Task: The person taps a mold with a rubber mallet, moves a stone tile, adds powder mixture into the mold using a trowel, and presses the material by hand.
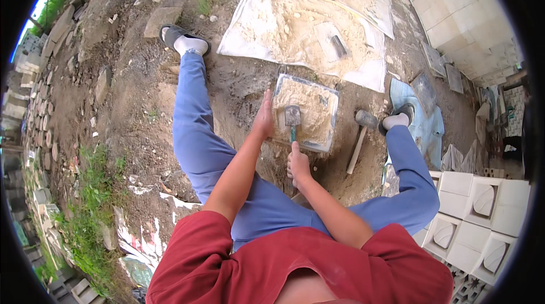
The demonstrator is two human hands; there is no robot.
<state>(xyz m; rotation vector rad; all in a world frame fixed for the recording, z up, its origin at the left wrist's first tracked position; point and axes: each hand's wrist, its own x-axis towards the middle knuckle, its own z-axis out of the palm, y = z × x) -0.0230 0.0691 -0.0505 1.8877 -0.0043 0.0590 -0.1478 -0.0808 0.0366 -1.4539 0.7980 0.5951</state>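
Nearest the mould (pixel 305 112), right hand (pixel 298 163) closed around trowel (pixel 293 119) handle; blade rests on the sand fill. Left hand (pixel 264 117) open, flat against mould's left wall. Mallet (pixel 361 136) lies just right. Beyond the mould: sand pile (pixel 295 25) on sheet.

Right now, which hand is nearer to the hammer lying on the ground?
Right. The right hand grips the trowel beside the hammer; the left hand rests across the mould, farther away.
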